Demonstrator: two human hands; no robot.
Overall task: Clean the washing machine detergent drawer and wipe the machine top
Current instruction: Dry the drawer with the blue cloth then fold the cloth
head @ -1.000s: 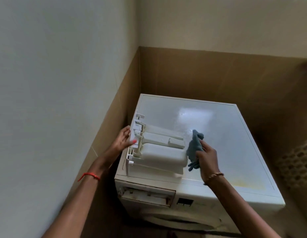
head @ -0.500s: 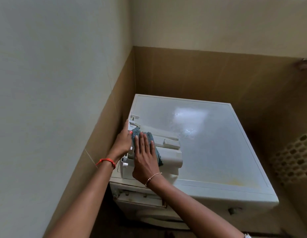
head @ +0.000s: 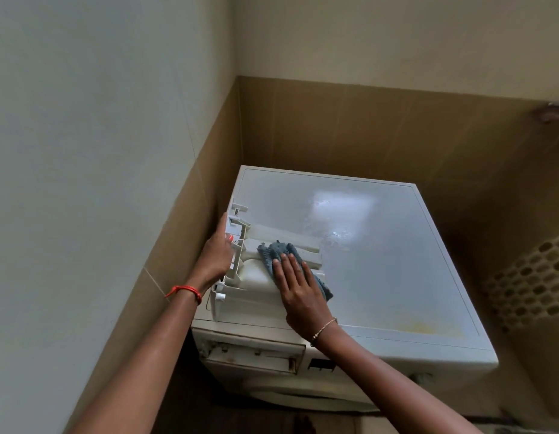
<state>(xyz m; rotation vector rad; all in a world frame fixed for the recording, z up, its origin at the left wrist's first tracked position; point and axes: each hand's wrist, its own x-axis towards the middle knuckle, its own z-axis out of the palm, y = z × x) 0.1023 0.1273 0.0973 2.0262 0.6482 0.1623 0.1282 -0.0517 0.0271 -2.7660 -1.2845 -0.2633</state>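
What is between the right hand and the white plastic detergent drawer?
A blue-grey cloth: in the head view, the right hand presses it flat onto the white plastic detergent drawer.

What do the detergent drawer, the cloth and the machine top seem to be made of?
Detergent drawer: likely moulded plastic, off-white and matte, judging by its clips and ribs. Cloth: blue-grey, probably microfibre or terry; its surface looks nubby and it folds softly. Machine top: smooth white panel, slightly glossy, reflecting a bright patch; laminate or coated metal, cannot tell.
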